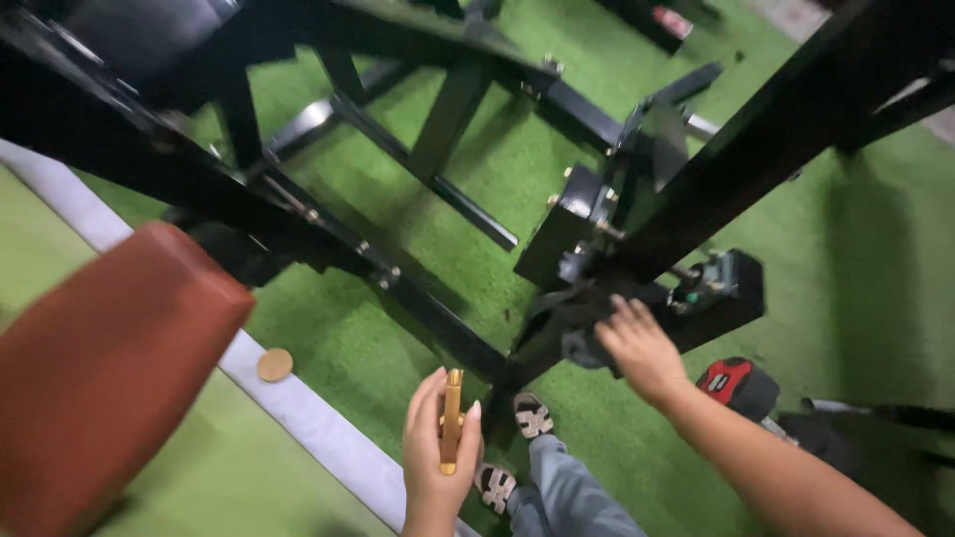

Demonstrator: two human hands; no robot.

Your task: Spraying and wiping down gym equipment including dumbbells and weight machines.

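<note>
My left hand (435,447) is at the bottom centre, closed around a slim gold-coloured tool (452,420) that points upward. My right hand (642,350) reaches forward and rests its fingers on a black metal bracket (597,338) low on a black steel machine frame (418,159). A black block with small fittings (718,288) sits just right of that hand. My feet in patterned sandals (532,416) stand on the green turf below.
A reddish-brown padded cushion (99,368) fills the lower left. A white line (298,408) crosses the green turf (875,298), with a round tan disc (276,365) on it. A red and black tool (731,383) lies by my right forearm.
</note>
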